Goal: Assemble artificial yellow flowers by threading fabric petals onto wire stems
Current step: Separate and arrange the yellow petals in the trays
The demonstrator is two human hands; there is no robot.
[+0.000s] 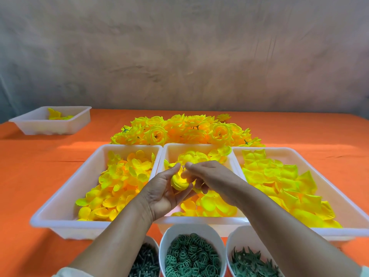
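Head view showed the left hand [162, 191] curled round a half-made flower [179, 182] over the middle tray [191, 145], the right hand [208, 175] pinching its edge; a petal seemed to be going on, and next it likely needed pushing down the hidden stem.

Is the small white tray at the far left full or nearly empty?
Nearly empty. The tray holds only a few yellow petals near its back, and its inner walls show bare.
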